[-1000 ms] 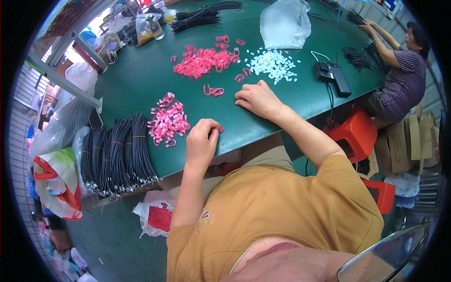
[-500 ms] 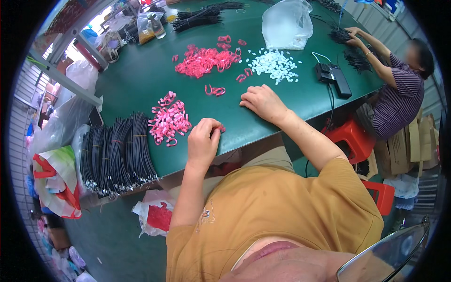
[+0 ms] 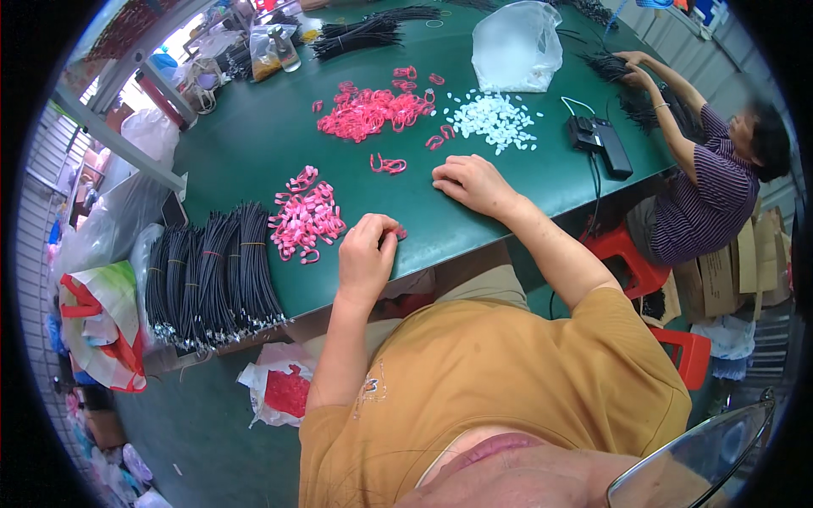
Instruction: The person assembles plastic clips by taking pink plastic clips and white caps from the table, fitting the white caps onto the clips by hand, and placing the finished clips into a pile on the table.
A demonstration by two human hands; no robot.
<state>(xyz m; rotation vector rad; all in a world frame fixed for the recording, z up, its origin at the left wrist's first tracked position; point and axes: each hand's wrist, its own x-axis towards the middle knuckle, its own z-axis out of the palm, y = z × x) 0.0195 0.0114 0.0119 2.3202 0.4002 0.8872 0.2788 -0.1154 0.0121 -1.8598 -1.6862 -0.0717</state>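
Observation:
My left hand rests at the near edge of the green table, its fingers closed on a small pink plastic loop clip that shows partly at the fingertips. To its left lies a heap of pink clips with pale parts. My right hand lies on the table with fingers curled down; whatever is under them, if anything, is hidden. Beyond it are a heap of small white plastic pieces and a larger heap of red-pink loops. A few loose loops lie between my hands and that heap.
Bundles of black cords line the left table edge. A clear plastic bag and a black device with a cable stand farther right. At the far right a co-worker handles black cords. A red stool stands below the table.
My hands have hardly moved; the right one is curled slightly more. The co-worker's hands have shifted a little left with the black cords, and the co-worker's head has moved lower.

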